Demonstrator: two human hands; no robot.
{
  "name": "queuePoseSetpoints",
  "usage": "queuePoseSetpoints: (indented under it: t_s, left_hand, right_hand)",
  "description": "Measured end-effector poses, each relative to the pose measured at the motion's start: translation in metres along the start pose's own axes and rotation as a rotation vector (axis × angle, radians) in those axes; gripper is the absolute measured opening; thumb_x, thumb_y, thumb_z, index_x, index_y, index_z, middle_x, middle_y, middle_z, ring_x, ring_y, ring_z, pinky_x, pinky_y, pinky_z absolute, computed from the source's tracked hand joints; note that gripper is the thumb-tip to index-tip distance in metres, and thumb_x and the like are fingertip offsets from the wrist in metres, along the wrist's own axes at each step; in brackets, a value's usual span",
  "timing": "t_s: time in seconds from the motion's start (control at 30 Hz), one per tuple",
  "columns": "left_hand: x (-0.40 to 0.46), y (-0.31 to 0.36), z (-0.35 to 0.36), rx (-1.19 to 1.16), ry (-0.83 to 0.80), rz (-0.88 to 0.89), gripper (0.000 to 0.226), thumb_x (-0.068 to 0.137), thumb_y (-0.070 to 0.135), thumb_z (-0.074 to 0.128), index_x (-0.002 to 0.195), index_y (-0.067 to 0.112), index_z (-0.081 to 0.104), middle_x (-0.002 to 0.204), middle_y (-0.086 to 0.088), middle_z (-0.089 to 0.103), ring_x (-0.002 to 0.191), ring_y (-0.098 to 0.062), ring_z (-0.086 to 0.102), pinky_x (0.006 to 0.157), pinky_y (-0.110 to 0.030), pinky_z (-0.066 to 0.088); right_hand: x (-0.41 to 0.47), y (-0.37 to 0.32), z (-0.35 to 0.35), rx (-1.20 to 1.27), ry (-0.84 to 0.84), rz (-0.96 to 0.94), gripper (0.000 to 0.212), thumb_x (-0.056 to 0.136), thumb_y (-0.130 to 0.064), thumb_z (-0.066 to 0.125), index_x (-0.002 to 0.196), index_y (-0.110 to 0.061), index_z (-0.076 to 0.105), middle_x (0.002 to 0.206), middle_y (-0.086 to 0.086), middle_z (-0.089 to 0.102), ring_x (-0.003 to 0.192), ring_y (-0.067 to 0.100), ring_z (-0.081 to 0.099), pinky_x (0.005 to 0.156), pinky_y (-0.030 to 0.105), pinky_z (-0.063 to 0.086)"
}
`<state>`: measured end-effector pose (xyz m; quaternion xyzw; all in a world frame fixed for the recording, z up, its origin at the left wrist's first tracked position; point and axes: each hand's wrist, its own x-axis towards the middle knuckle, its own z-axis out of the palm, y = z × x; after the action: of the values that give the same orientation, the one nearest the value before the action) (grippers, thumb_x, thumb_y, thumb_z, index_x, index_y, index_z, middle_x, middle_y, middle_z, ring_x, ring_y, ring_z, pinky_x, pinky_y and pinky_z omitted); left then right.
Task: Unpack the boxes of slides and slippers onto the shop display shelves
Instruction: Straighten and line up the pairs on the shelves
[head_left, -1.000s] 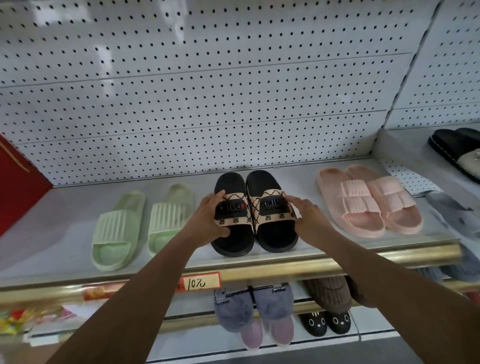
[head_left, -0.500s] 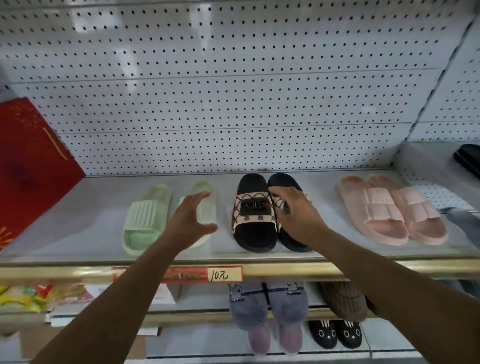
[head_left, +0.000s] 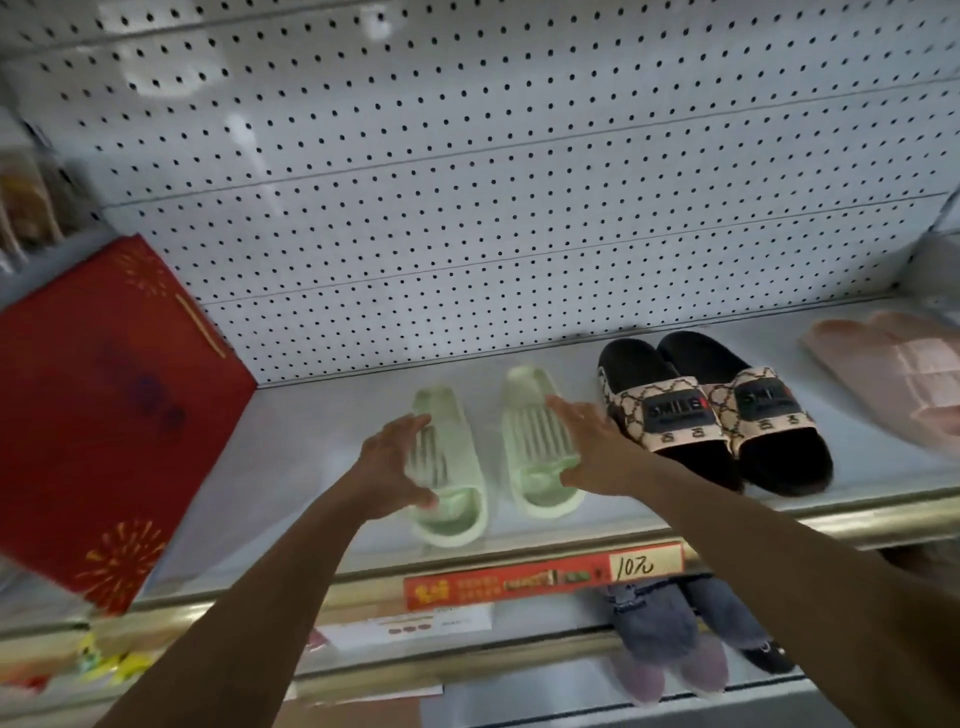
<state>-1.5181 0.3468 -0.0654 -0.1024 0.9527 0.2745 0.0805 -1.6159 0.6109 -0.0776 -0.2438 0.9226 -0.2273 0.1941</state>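
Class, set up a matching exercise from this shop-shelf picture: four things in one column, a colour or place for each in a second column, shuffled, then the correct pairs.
Things
1. slides between the two hands
2. patterned-strap slides
3. red box
4. price label

Descriptions
A. on the shelf's front edge, below the slides
B. pale green
C. at the left end of the shelf
D. black soles, just right of the green pair

Pairs: 1-B, 2-D, 3-C, 4-A
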Motion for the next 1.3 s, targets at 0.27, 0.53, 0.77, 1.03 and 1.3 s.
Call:
queuePoseSetpoints:
  t_s: [0.27,0.53,0.77,1.03,1.3]
  left_hand:
    - [0.016,-0.023,-0.01,-0.15,0.015,0.079,0.1,0.065,0.011,0.086,0.15,0.026,0.036,0.14,0.001,0.041,0.122,-0.018,0.046,0.096,-0.026,0.042]
    - [0.014,-0.032,-0.014,-0.138,-0.01,0.135,0.098,0.063,0.015,0.088,0.147,0.028,0.039,0.13,0.004,0.044,0.112,-0.015,0.047,0.097,-0.033,0.045]
    - [0.016,-0.03,-0.013,-0.101,-0.019,0.135,0.099,0.065,0.017,0.087,0.149,0.026,0.034,0.128,0.004,0.04,0.109,-0.014,0.045,0.087,-0.025,0.04]
    - [0.013,-0.017,-0.01,-0.032,0.072,0.109,0.109,0.068,0.041,0.086,0.155,0.021,0.023,0.158,-0.007,0.02,0.144,-0.027,0.015,0.117,-0.042,0.021]
    - [-0.014,0.022,0.01,-0.163,0.294,0.181,0.071,0.08,0.028,0.077,0.142,0.02,0.044,0.147,-0.005,0.039,0.137,-0.024,0.031,0.109,-0.034,0.028]
  right_hand:
    - [0.013,-0.037,0.027,-0.064,0.146,-0.05,0.078,0.081,-0.001,0.054,0.145,-0.033,0.022,0.138,0.006,0.039,0.107,0.025,0.047,0.079,0.027,0.033]
    - [0.013,-0.048,0.029,-0.083,0.188,0.006,0.075,0.085,-0.009,0.055,0.148,-0.031,0.021,0.139,0.006,0.041,0.117,0.026,0.047,0.079,0.028,0.032]
    - [0.013,-0.051,0.03,-0.046,0.149,0.015,0.08,0.084,-0.007,0.057,0.149,-0.031,0.018,0.138,0.007,0.038,0.116,0.025,0.048,0.079,0.028,0.036]
    - [-0.002,-0.045,0.039,0.005,0.156,0.045,0.09,0.083,-0.007,0.057,0.152,-0.03,0.005,0.152,0.004,0.019,0.135,0.03,0.024,0.107,0.039,0.029]
    - [-0.046,-0.028,0.035,0.085,0.329,0.054,0.062,0.091,-0.007,0.051,0.147,-0.023,0.03,0.147,0.002,0.034,0.133,0.022,0.034,0.107,0.036,0.036]
